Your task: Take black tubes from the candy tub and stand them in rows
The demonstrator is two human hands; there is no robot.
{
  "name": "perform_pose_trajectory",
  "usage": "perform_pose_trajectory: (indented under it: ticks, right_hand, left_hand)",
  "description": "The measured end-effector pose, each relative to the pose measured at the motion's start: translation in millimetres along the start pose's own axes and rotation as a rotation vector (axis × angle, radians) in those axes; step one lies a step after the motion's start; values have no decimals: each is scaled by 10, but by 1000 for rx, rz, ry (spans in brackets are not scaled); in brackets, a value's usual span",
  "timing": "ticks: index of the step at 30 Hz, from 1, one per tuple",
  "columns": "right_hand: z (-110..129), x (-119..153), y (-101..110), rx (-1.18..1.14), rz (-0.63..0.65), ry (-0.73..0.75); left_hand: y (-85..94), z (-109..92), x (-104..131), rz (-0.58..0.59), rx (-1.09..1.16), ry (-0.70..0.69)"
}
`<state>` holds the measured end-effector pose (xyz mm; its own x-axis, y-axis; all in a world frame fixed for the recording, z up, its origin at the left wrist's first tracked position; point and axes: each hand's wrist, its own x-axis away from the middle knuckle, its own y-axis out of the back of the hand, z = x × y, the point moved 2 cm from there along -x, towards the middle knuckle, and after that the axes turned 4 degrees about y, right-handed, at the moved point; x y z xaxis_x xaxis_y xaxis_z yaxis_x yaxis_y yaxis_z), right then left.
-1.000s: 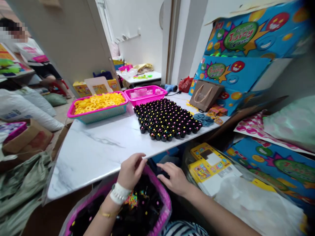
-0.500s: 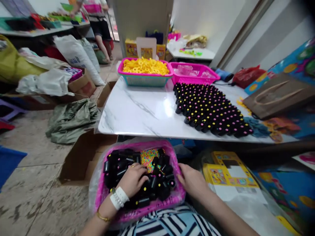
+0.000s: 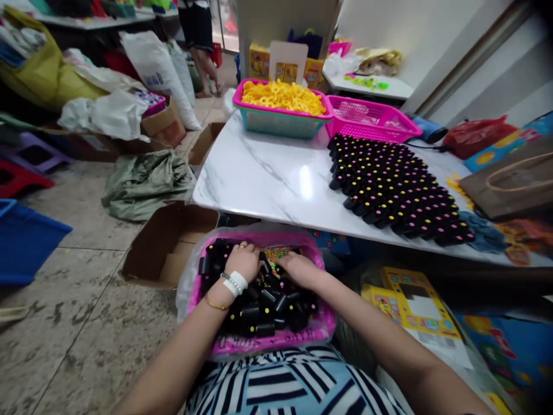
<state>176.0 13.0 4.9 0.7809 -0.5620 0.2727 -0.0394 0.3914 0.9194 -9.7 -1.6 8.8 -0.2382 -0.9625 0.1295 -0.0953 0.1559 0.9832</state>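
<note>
Your right hand (image 3: 301, 271) has moved to the beads (image 3: 276, 252), likely for two-sided access with your left hand (image 3: 242, 264) (finger spacing unclear).

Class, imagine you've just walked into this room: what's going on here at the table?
A seated person has both hands down in a plastic-lined pink basket. The left hand is among small black cylinders, and the right hand is at the multicoloured beads; whether either grips anything is unclear. On the white marbled table, many black pieces with yellow or pink dots stand packed together, near a teal basket with yellow pieces heaped above it.
</note>
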Motion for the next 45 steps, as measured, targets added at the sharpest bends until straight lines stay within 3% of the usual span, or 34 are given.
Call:
perform_pose_trajectory:
  ticks: [3,8,12,14,18,20,25,31,37,41,45]
  right_hand:
    - [-10,33,-34,19,19,-20]
    - [76,-169,-85,25,-9,-121]
    - [75,-160,-60,-54,-78,-117]
    - [50,-25,-23,-229,-173,-104]
    - [47,280,37,-830,-398,-67]
    - [77,358,57,-942,-472,-63]
    - [148,370,134,-745,-597,-47]
    - [114,389,215,-470,-644,40]
    - [108,476,290,-506,-672,-67]
    - [240,594,599,-509,-566,6]
    - [209,716,1071,-308,-527,24]
  left_hand:
    - [-33,-2,20,-3,30,18]
    - [-50,16,12,-27,62,27]
    - [-40,39,46,-44,62,35]
    - [-33,55,68,-52,65,32]
    - [-34,82,85,-53,71,3]
    - [-36,82,74,-48,70,-14]
    - [-23,51,33,-42,65,-32]
    - [-57,50,13,-26,45,-47]
    - [-44,75,28,-31,41,-60]
    - [-2,89,21,-18,42,-64]
    - [25,96,5,5,60,-58]
